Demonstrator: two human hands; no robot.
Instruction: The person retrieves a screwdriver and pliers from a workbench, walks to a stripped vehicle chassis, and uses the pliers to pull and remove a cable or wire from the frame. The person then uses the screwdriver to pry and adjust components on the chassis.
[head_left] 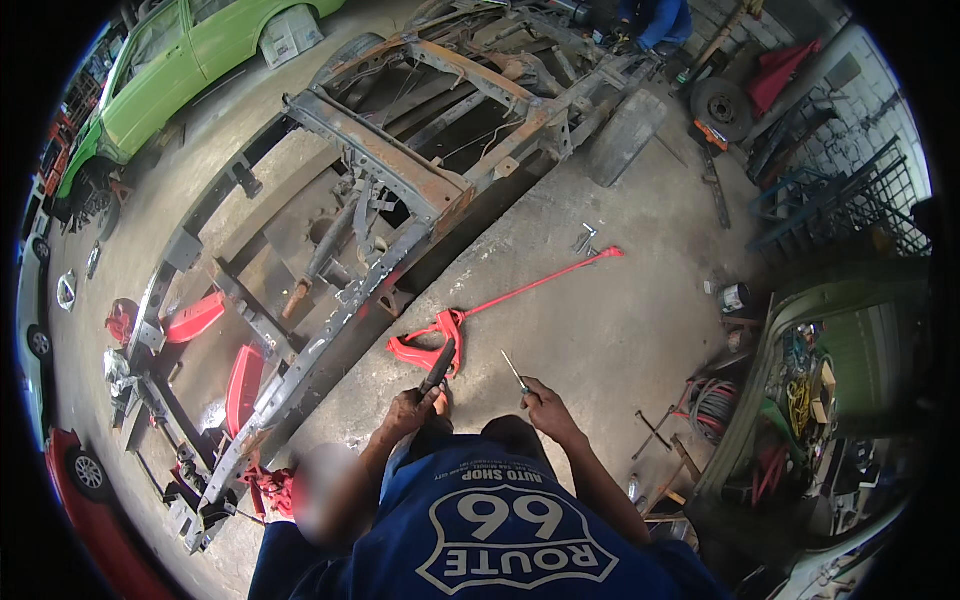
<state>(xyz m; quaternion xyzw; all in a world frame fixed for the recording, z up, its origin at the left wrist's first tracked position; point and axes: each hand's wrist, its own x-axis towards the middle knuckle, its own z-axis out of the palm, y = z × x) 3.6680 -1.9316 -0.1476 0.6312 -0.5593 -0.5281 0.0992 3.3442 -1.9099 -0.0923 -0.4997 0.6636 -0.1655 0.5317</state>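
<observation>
My left hand [410,412] is closed around a dark, thick, elongated piece [437,367], whose exact kind I cannot make out. In my right hand [547,410] is a slim metal tool like a screwdriver [513,368], its thin shaft pointing up and away. Just beyond my left hand, a red suspension control arm [425,348] lies on the concrete floor. From it a long red rod [540,282] stretches to the far right. The dark piece overlaps part of the control arm in view. Some small bolts [586,238] lie past the rod.
A rusty vehicle frame [400,165] fills the left and far side, with red parts [243,388] inside it. A loose tire [627,138] stands beside it. Coiled hose [708,408] and a green vehicle body [790,375] are at right. A person in blue [660,22] crouches far off.
</observation>
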